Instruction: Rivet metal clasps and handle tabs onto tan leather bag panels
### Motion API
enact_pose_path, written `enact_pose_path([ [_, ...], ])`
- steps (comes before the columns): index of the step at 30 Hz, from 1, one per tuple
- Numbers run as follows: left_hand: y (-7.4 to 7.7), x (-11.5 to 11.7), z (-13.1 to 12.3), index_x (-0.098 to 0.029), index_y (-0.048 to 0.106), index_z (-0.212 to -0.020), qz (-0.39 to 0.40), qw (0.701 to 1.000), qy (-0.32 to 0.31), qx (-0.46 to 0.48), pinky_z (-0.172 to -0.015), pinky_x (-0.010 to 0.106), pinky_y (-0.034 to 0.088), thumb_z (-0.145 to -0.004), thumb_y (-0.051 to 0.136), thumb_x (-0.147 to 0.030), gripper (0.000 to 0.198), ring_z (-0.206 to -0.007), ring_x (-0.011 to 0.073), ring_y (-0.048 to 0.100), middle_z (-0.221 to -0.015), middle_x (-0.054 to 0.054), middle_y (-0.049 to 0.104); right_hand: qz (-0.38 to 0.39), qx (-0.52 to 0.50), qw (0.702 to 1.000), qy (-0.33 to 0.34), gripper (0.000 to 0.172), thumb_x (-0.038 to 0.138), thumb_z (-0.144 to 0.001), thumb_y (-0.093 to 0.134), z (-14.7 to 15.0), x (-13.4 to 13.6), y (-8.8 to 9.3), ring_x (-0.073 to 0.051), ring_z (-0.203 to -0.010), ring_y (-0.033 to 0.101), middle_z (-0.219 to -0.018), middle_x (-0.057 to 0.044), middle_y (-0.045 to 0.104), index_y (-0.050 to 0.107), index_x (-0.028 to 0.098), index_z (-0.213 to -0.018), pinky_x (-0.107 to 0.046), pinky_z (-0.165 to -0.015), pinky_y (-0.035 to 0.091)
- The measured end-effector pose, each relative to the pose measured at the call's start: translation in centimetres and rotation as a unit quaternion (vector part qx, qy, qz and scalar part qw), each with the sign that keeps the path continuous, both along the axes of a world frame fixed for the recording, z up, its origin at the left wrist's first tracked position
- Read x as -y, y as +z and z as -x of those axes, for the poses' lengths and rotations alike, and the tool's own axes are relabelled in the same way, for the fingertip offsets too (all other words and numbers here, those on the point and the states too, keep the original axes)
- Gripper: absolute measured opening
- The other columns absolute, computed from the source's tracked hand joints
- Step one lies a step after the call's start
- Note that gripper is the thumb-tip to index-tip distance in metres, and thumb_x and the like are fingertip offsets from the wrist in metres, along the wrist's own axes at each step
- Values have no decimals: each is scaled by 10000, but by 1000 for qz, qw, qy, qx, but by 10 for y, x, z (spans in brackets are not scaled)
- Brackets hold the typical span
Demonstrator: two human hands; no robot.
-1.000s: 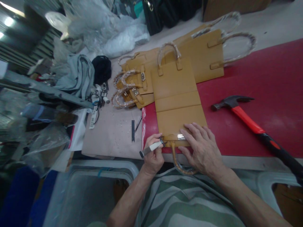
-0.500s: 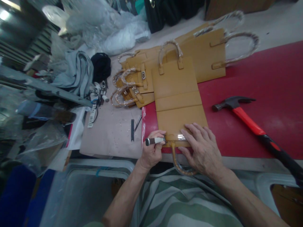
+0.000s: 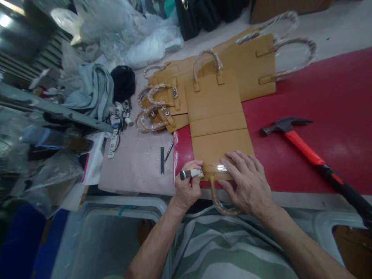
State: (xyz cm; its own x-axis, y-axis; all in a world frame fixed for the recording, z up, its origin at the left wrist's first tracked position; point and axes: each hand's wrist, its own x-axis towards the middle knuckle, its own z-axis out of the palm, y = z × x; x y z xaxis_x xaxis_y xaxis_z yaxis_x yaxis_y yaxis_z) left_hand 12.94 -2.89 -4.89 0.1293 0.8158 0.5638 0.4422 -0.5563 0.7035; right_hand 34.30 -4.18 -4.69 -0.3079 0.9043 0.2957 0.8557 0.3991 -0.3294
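Observation:
My left hand (image 3: 187, 186) is closed around a short metal-capped tool (image 3: 190, 174), its lower end near the left edge of a tan leather bag panel (image 3: 217, 124). The tool's exact kind is unclear. My right hand (image 3: 251, 180) lies with fingers spread on the panel's near part, next to a shiny strip (image 3: 222, 168) that may be a ruler. One bag handle (image 3: 214, 193) hangs off the panel's near edge, between my hands. At the far end stands another handle (image 3: 207, 58), wrapped in clear plastic. The panel lies on a red mat (image 3: 305, 93).
A claw hammer (image 3: 302, 141) with a red and black grip lies to the right. More tan bag panels (image 3: 255, 62) and pieces with wrapped handles (image 3: 162, 100) lie behind. A dark strip (image 3: 162, 159) and a thin rod (image 3: 169, 152) are on the left. A plastic bin (image 3: 116, 205) stands below.
Both hands keep nearly the same places. The tool in my left hand has shifted only very slightly; the whole view has drifted a little.

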Motion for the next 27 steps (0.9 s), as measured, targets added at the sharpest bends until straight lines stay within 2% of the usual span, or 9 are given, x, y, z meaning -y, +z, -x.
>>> enact_pose_path([
  [7,5,-9,4,-190,599,-1025,25,998,-57,-18,-905,385,607,-969,560,-145,82,-1014,208,714,-1058,95,717,6,1,1000,0,484,395,-939,575,-1,1,1,-368,-1395,443,-1474,-170,553,578,161,-1362,-561,-1172,303],
  [13,-1,-4,-3,-185,611,-1023,24,1000,-2,-4,-935,392,589,-948,554,-125,112,-1027,214,700,-1050,93,714,5,-1,1000,-5,478,408,-940,587,0,1,1,-362,-1388,457,-1470,-162,562,590,165,-1352,-552,-1175,306],
  [19,1,-6,-6,-183,629,-1013,40,999,-7,-10,-918,360,587,-936,556,-139,115,-988,203,705,-1007,80,715,-3,-2,1000,-3,480,410,-941,577,0,2,-2,-372,-1386,450,-1470,-175,556,601,151,-1344,-559,-1165,320],
  [24,-6,-2,-2,-193,611,-1012,-6,1000,4,-6,-905,386,600,-963,547,-176,83,-1010,214,708,-1031,97,716,-18,0,1000,-4,464,387,-939,582,1,3,-1,-364,-1360,473,-1449,-169,571,604,149,-1337,-543,-1156,331],
  [27,-13,4,-3,-194,608,-1021,-39,998,40,3,-909,401,605,-972,549,-172,80,-1011,213,707,-1039,100,712,-21,3,1000,-6,462,390,-941,586,1,3,-2,-363,-1365,468,-1454,-162,567,604,152,-1337,-539,-1158,329],
])
